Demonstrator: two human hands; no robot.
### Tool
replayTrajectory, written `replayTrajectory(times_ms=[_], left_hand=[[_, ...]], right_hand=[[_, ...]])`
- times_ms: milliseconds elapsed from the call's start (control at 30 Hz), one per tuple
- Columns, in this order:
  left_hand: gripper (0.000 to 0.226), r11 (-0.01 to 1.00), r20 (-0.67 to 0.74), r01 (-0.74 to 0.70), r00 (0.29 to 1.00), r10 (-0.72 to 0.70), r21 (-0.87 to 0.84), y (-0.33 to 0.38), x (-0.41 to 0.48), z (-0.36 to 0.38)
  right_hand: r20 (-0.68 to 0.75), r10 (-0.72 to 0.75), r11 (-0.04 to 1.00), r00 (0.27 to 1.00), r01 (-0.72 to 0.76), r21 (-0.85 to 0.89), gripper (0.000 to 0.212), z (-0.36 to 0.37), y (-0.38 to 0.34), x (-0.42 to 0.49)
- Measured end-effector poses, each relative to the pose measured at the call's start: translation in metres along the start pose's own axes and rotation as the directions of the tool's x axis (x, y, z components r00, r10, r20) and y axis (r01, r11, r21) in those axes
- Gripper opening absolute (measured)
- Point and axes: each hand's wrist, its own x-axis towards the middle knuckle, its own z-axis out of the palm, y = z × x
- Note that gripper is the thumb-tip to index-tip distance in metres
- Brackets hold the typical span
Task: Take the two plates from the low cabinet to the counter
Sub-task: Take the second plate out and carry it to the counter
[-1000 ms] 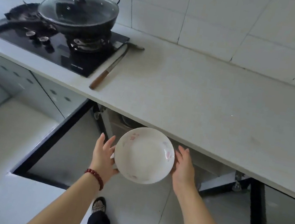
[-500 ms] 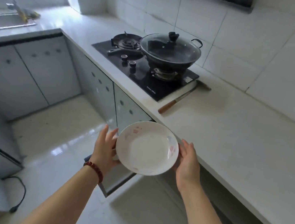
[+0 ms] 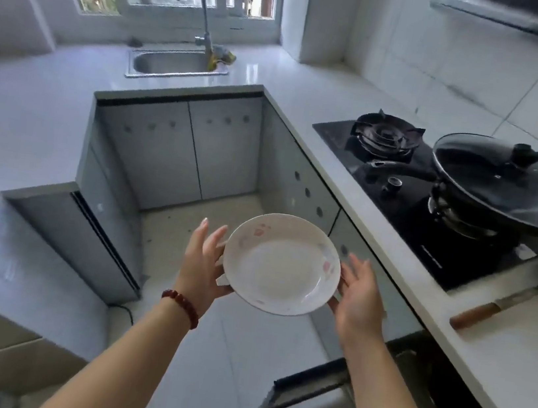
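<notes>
No brand or legible writing shows anywhere; the only markings are faint pink floral prints on the rim of the white plate [image 3: 281, 263], a round, shallow, glossy ceramic dish. It is held in mid-air above the pale tiled floor [image 3: 197, 359], out in front of the bench [image 3: 499, 353] and not resting on it. A second white edge peeks out under the plate's left rim, but whether that is another plate cannot be told. The left hand [image 3: 201, 265] cups the plate's left edge with its fingers [image 3: 212, 241] spread and pointing upward, and a string of dark red round beads [image 3: 181, 303] circles that wrist. The right hand [image 3: 359, 294] supports the right edge, palm toward the rim, its fingers [image 3: 357, 263] loosely spread. The bench is a smooth, pale stone-like slab that runs along the right and turns around the corner to a rectangular steel sink [image 3: 176, 64] with a curved metal tap [image 3: 198, 10]. Set into it is a black glass hob [image 3: 409, 206] carrying a black wok [image 3: 503, 198] under a domed glass lid with a knob. A knife [image 3: 502, 307] with a wooden handle lies flat on the bench just beside the hob. Below the bench, a grey cabinet door [image 3: 307, 389] with a dark edge stands swung open.
</notes>
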Motion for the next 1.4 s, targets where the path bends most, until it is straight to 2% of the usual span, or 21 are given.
replayTrajectory(times_ms=[367, 600, 967, 1233, 1400], left_hand=[[0.087, 0.995, -0.183, -0.047, 0.983, 0.030, -0.090, 0.097, 0.105, -0.080], [0.075, 0.986, -0.292, -0.098, 0.955, 0.055, -0.135, 0.154, 0.147, -0.106], [0.070, 0.958, -0.313, -0.204, 0.940, 0.135, -0.200, 0.231, 0.231, -0.163], [0.068, 0.953, -0.282, -0.255, 0.938, 0.203, -0.163, 0.310, 0.298, -0.222], [0.068, 0.946, -0.321, -0.269, 0.925, 0.202, -0.180, 0.349, 0.320, -0.260]], right_hand=[[0.176, 0.102, 0.995, 0.979, -0.104, -0.002, 0.048, 0.167, 0.002, 0.124], [0.279, 0.152, 0.988, 0.948, -0.153, -0.020, 0.047, 0.246, -0.011, 0.177], [0.327, 0.139, 0.990, 0.935, -0.125, -0.063, 0.046, 0.367, -0.018, 0.253], [0.331, 0.081, 0.996, 0.940, -0.062, -0.068, 0.042, 0.480, -0.023, 0.300], [0.354, 0.092, 0.993, 0.931, -0.061, -0.098, 0.041, 0.544, -0.022, 0.318]])
